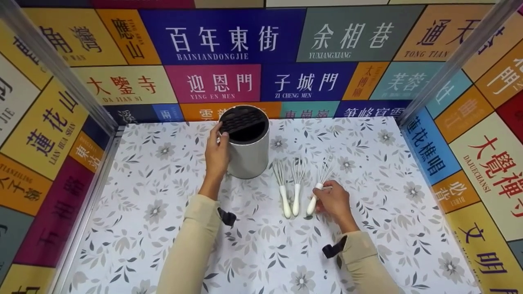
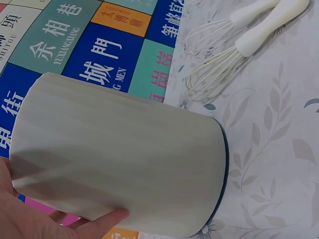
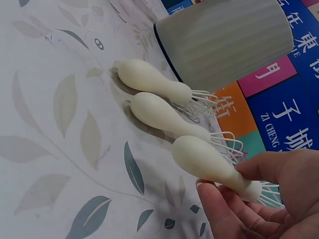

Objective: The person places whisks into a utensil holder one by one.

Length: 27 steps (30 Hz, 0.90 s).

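The left hand [image 1: 217,154] curved round the holder [image 1: 249,159] on the tabletop [image 1: 253,220] while the right hand [image 1: 334,200] pinched the rightmost whisk [image 1: 311,205] beside two other whisks [image 1: 296,200], seemingly a picking-up step needing a steady lift.

The beige-sleeved left arm [image 1: 190,245] and right arm [image 1: 365,261] rise from the frame's bottom edge. The left hand [image 1: 217,152], just left of centre, holds thumb and fingers apart; the right hand [image 1: 336,200], right of centre, pinches.
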Each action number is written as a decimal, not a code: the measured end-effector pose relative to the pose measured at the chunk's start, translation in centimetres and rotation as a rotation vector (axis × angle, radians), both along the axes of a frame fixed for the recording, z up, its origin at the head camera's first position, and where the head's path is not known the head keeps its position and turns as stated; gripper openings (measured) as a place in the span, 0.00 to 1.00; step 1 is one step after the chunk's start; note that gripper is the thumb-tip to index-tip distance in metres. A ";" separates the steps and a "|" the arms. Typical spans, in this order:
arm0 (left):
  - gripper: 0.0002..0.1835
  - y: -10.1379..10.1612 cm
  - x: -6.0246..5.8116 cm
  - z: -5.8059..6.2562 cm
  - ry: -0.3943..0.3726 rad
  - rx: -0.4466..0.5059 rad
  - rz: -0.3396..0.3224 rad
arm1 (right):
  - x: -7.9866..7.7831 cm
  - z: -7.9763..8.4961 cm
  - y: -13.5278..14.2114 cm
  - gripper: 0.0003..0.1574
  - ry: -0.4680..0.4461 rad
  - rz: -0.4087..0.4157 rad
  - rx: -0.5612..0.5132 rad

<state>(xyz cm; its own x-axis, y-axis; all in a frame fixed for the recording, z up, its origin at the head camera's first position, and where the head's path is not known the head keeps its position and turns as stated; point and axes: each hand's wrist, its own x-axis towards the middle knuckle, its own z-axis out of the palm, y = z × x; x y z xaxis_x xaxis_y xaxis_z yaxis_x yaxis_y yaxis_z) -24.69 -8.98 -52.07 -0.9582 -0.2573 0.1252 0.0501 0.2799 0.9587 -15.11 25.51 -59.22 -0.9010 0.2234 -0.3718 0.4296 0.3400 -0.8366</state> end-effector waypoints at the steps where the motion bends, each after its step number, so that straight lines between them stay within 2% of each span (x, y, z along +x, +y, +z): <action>1: 0.25 0.0 0.0 0.0 -0.002 -0.001 -0.001 | -0.1 0.1 0.0 0.27 -0.002 0.002 -0.007; 8: 0.25 0.1 0.0 0.1 -0.009 0.004 -0.020 | -0.5 1.4 -0.1 0.28 -0.004 0.041 0.012; 13: 0.25 0.2 0.0 0.1 -0.016 -0.010 -0.016 | -0.9 2.2 -0.4 0.30 0.004 0.049 -0.027; 27: 0.25 0.1 0.0 -0.1 -0.020 -0.004 -0.009 | -2.7 4.7 -2.4 0.26 0.127 0.124 0.009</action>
